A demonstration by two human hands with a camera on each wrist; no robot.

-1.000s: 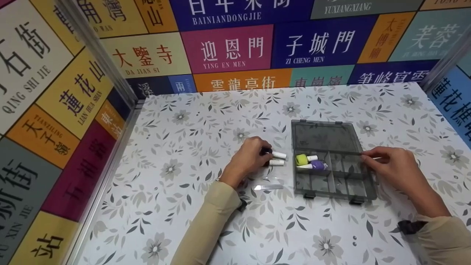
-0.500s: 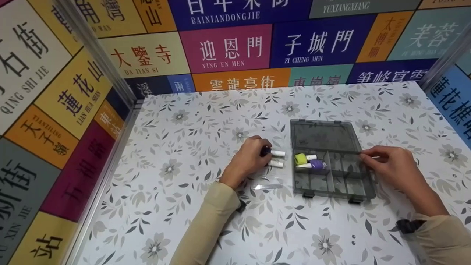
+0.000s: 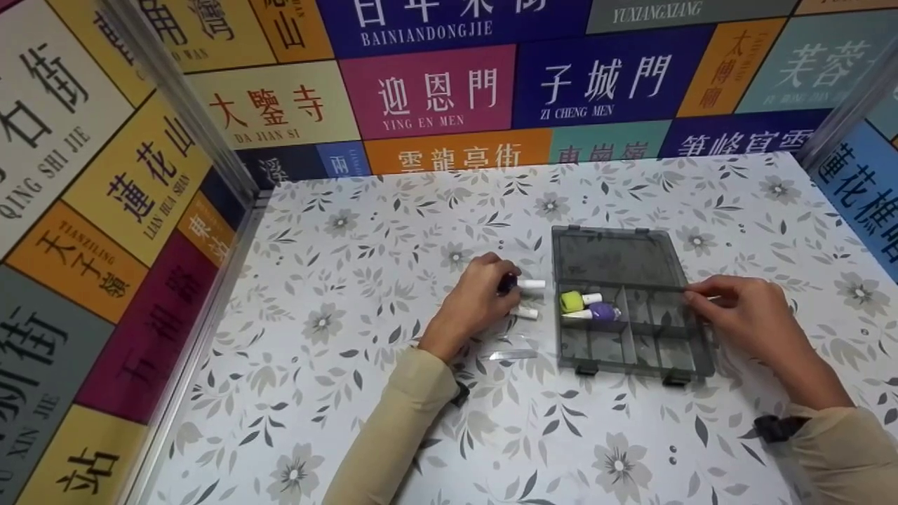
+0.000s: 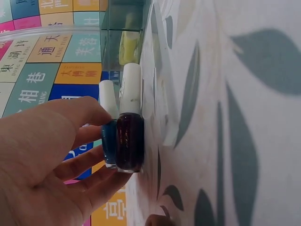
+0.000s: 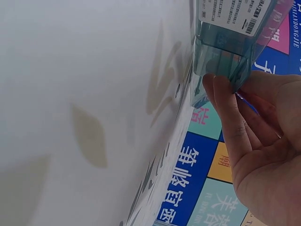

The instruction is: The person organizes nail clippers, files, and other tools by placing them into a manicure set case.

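My left hand [image 3: 477, 298] pinches a dark blue nail polish bottle [image 4: 109, 141] with a white cap. A dark red nail polish bottle [image 4: 130, 141], also white-capped, lies on the table close beside it, near the fingertips in the left wrist view. Right of that hand lies a grey translucent compartment box [image 3: 617, 256], its lid folded back. Its upper left compartment holds a yellow nail polish bottle [image 3: 572, 301] and a purple one [image 3: 603, 311]. Thumb and fingers of my right hand [image 3: 751, 305] pinch the box's right edge; the right wrist view shows this grip on the clear wall [image 5: 218, 54].
A clear plastic strip [image 3: 512, 355] lies on the table below the left hand. The table [image 3: 365, 266] has a floral cover. Panels with printed street names [image 3: 435, 91] stand behind it and at both sides.
My left hand has shifted slightly away from me with the blue bottle, widening the gap to the dark red one. The right hand keeps its hold on the box edge.
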